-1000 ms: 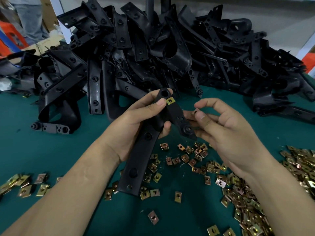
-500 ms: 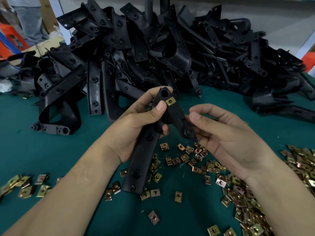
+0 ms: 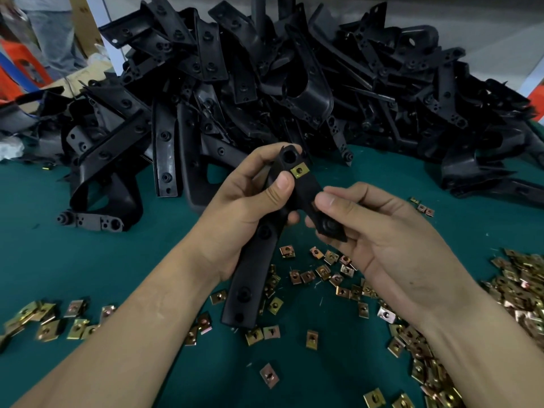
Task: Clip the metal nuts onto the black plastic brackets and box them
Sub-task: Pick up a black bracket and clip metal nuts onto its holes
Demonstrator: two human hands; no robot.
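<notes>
My left hand [image 3: 244,207] grips a long black plastic bracket [image 3: 250,278] above the green table, thumb pressed just below a brass clip nut [image 3: 299,171] seated near the bracket's top hole. My right hand [image 3: 379,237] pinches the bracket's right-hand arm between thumb and fingers; whether a nut sits under the thumb is hidden. Several loose brass clip nuts [image 3: 323,270] lie scattered on the table under both hands.
A large heap of black brackets [image 3: 282,83] fills the back of the green table [image 3: 88,260]. More nuts lie at the left [image 3: 44,322] and in a thick pile at the right [image 3: 518,290]. A person's legs [image 3: 56,33] stand at the far left.
My right hand has moved left from beside the bracket and closed its thumb and fingers onto the bracket's right arm. My left hand keeps its grip, almost unmoved.
</notes>
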